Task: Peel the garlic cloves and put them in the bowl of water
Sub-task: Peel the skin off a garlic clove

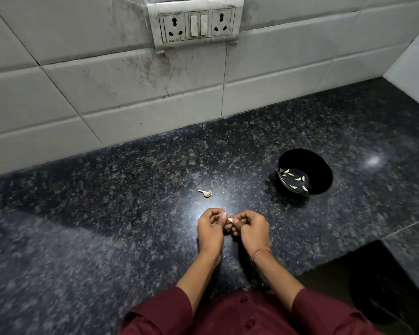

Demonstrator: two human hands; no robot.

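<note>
Just above the dark speckled worktop (107, 213), the left hand (209, 228) and the right hand (252, 229) met fingertip to fingertip, both curled and pinching one small garlic clove (229, 220) between them. Beyond them lay a garlic scrap (206, 193). Farther right stood the black bowl (324, 170), with peeled cloves (298, 178) lying in its water.

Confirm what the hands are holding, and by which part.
A garlic clove, pinched between the fingertips of the left hand and right hand; only a pale bit shows, so the exact part cannot be told.
</note>
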